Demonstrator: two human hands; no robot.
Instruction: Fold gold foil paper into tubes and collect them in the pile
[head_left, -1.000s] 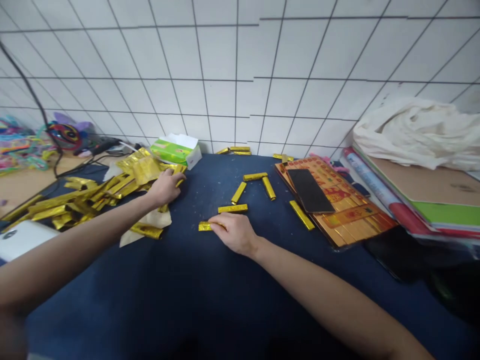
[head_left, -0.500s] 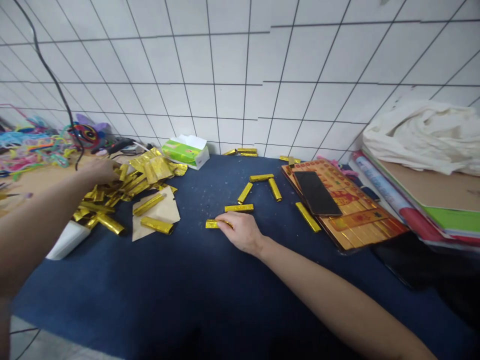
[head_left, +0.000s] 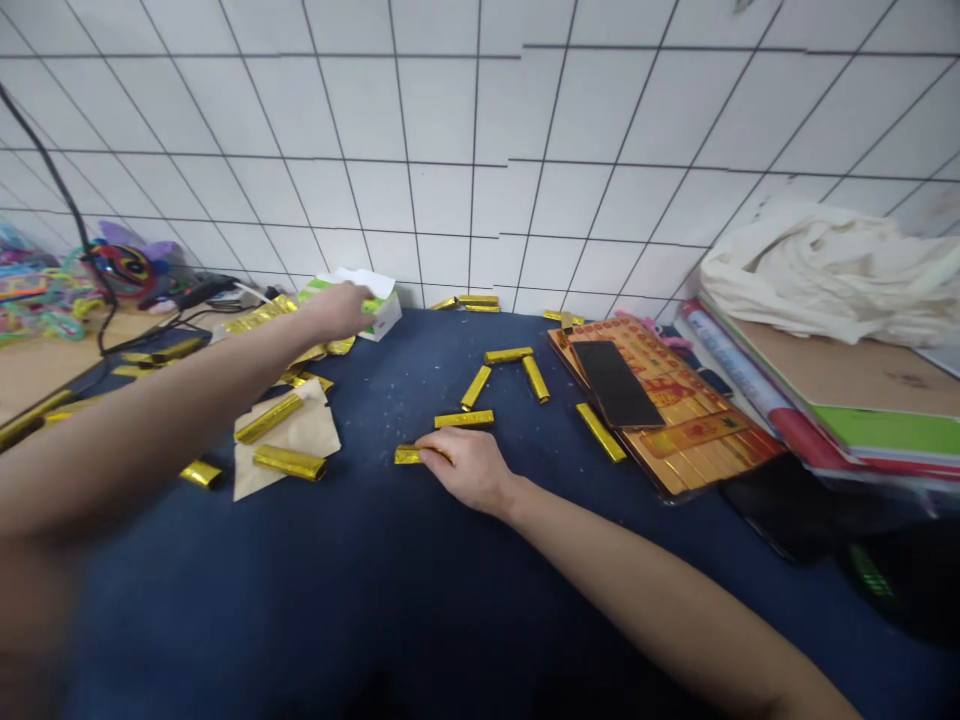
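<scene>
My right hand (head_left: 469, 468) pinches a folded gold-foil stick (head_left: 407, 455) low over the blue tabletop; one end sticks out left of the fingertips. Just beyond it lies another gold stick (head_left: 465, 419). My left hand (head_left: 343, 310) reaches across to the back left, in front of the green and white tissue pack (head_left: 386, 312). Its fingers point right and are mostly hidden, so whether they touch the pack or hold anything is unclear. Two gold sticks, one of them nearer (head_left: 289, 462), rest on a tan paper sheet (head_left: 319, 425). My left forearm covers part of the gold pile.
Three gold sticks form an open shape, one across the top (head_left: 508, 355). At right, a black phone (head_left: 616, 385) rests on an orange-gold printed packet (head_left: 705, 430). Beyond are a rolled red package (head_left: 772, 400) and white cloth (head_left: 825, 265). A black cable (head_left: 56, 175) hangs at left.
My left hand has moved right and away from me, from the gold pile to the tissue pack. My right hand keeps its pinch on the gold stick. The view has shifted slightly.
</scene>
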